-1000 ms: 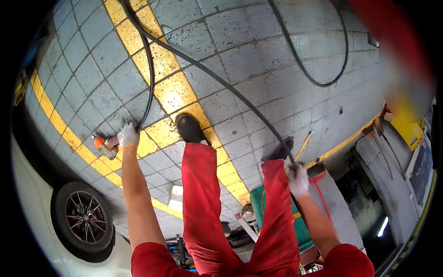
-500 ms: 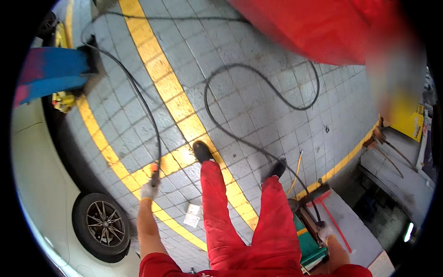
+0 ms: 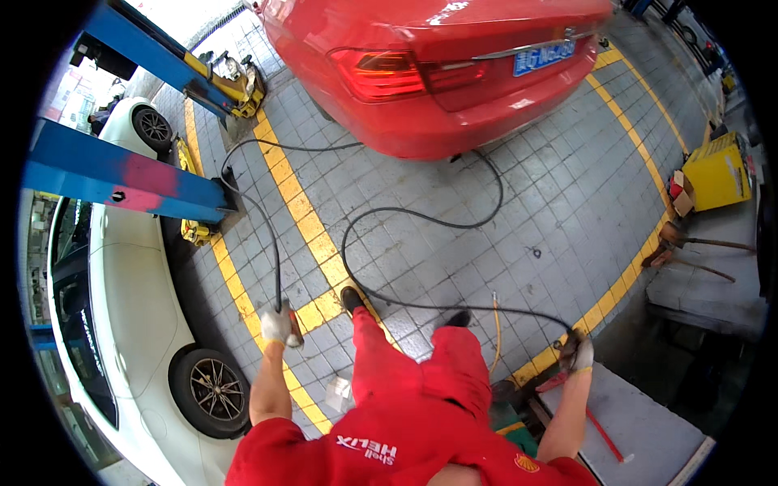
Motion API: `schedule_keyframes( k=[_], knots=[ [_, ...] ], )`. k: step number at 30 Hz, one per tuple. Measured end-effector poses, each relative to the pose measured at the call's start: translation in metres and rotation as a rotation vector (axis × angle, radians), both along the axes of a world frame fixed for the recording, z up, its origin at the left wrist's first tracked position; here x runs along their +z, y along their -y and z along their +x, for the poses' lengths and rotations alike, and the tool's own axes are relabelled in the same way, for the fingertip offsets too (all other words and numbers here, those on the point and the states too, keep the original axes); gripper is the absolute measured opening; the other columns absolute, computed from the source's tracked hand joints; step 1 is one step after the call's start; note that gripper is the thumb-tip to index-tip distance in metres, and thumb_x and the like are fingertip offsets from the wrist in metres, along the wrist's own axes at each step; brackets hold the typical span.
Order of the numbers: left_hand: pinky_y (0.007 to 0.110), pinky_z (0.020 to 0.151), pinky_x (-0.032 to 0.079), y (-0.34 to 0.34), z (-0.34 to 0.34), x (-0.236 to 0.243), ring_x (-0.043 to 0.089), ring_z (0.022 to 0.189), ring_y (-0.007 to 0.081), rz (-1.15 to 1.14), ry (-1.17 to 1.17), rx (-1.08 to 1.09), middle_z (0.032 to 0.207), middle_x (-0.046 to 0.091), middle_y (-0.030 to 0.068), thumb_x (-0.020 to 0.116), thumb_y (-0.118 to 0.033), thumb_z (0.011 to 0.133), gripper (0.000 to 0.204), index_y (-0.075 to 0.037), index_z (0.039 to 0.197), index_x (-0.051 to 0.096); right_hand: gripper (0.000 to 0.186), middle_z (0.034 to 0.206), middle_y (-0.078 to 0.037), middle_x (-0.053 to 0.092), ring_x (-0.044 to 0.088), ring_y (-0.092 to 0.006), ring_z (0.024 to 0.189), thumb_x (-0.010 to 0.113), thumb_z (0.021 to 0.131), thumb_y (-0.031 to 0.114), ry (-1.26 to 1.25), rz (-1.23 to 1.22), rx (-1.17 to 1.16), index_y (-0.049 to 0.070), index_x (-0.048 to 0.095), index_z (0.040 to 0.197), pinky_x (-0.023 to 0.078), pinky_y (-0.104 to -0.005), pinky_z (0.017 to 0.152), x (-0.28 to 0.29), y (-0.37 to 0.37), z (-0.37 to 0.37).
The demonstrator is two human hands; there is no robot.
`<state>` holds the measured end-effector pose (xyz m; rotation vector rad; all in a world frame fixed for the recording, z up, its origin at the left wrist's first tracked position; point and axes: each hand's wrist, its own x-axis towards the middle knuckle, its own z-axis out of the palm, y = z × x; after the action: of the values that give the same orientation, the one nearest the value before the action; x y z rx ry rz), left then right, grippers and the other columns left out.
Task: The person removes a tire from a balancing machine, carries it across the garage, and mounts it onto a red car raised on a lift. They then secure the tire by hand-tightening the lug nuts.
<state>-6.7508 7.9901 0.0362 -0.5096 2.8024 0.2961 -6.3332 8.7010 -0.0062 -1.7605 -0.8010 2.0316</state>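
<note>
My left hand (image 3: 275,324), in a pale work glove, is closed around one end of a black cable (image 3: 277,267) with an orange-brown end piece (image 3: 297,330) beside the fingers. From there the cable runs up past the lift post and toward the red car (image 3: 389,121). My right hand (image 3: 582,356), also gloved, grips a dark end piece (image 3: 570,347) on a second stretch of black cable (image 3: 454,306). That stretch curves over the floor past my shoes and disappears near the car's rear bumper. Whether both stretches are one cable is hidden there.
A white car (image 3: 134,292) stands close on my left, beside blue lift posts (image 3: 130,172). To my right are a grey-topped bench (image 3: 640,421), a red-handled tool (image 3: 604,433) and a yellow box (image 3: 717,172). A thin yellow hose (image 3: 498,340) lies near my right shoe.
The view has tilted up, bringing the red car's rear into sight. My right hand has risen from beside the bench out toward the floor's edge line. My left hand has turned, still gripping the cable.
</note>
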Motion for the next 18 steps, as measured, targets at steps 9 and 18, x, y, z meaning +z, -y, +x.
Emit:
schedule_keyframes(
  k=[9,18],
  knots=[
    [0.047,0.064,0.051,-0.174,0.055,0.148,0.070,0.067,0.0379,0.165,-0.137,-0.477,0.069,0.066,0.0238,0.061,-0.055,0.101,0.060,0.002,0.088,0.072,0.028,0.085,0.001,0.069,0.053,-0.0102,0.061,0.057,0.107,0.033,-0.378,0.521,-0.359,0.010,0.072,0.102,0.044,-0.0256,0.054,0.186,-0.249,0.156],
    [0.051,0.068,0.054,-0.373,0.012,-0.009,0.073,0.071,0.0372,0.238,0.278,-0.433,0.070,0.069,0.0231,0.058,-0.058,0.097,0.064,0.003,0.084,0.073,0.033,0.103,-0.004,0.070,0.063,-0.0148,0.071,0.060,0.105,0.029,0.024,0.615,-0.474,0.006,0.069,0.128,0.052,-0.0300,0.053,0.166,-0.320,0.120]
  ],
)
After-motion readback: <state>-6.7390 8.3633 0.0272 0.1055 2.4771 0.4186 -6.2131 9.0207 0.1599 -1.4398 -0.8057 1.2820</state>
